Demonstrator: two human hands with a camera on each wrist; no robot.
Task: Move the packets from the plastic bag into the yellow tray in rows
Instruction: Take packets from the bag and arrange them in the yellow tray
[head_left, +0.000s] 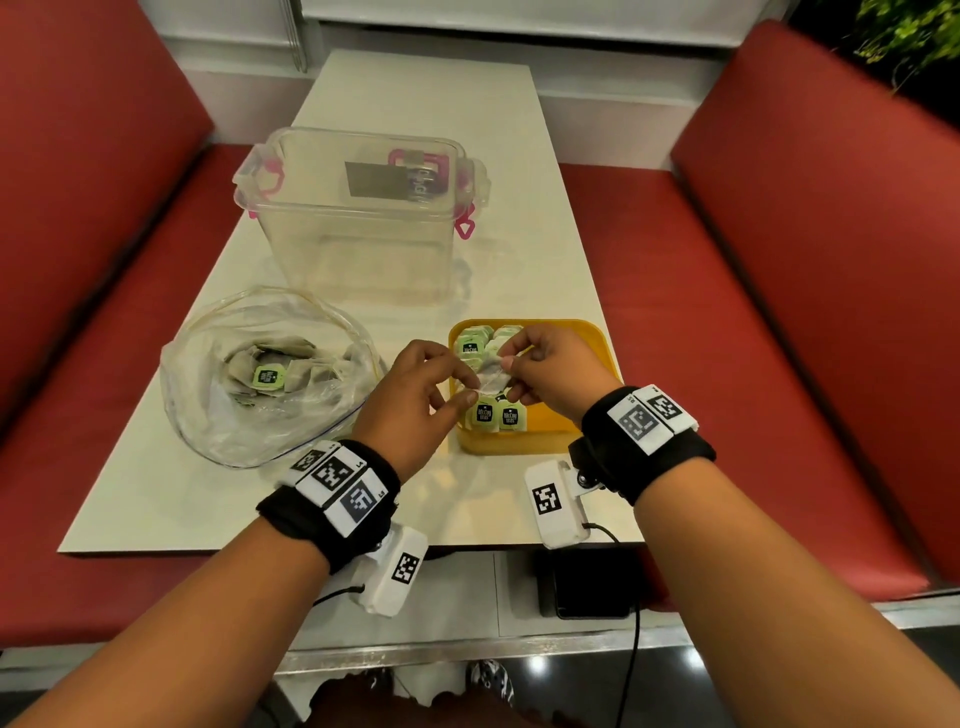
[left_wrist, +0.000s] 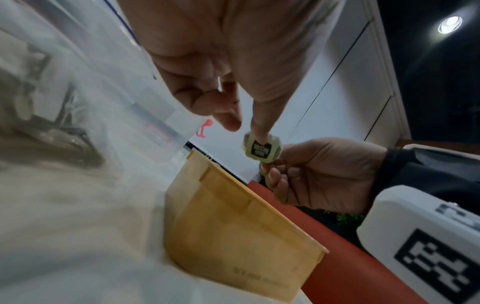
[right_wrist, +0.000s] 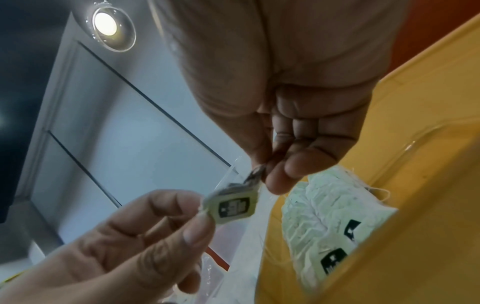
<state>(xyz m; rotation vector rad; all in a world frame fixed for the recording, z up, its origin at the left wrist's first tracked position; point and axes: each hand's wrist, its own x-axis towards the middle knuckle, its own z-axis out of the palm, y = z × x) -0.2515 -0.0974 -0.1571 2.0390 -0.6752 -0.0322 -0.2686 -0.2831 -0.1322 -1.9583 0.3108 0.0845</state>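
Over the left part of the yellow tray (head_left: 582, 426), both hands hold one small packet (head_left: 491, 382) between them. My left hand (head_left: 467, 387) pinches its green-labelled end (left_wrist: 262, 150), and my right hand (head_left: 511, 376) pinches the other end (right_wrist: 255, 174). Several packets (head_left: 493, 415) with green and black labels lie in rows along the tray's left side, with more at its far left corner (head_left: 480, 343). The open clear plastic bag (head_left: 260, 374) sits left of the tray with several packets inside, one label (head_left: 269, 376) facing up.
A large clear lidded container (head_left: 358, 218) with pink latches stands behind the bag and tray. The white table (head_left: 208, 499) is narrow, with red benches (head_left: 779, 312) on both sides. The tray's right half shows bare yellow floor.
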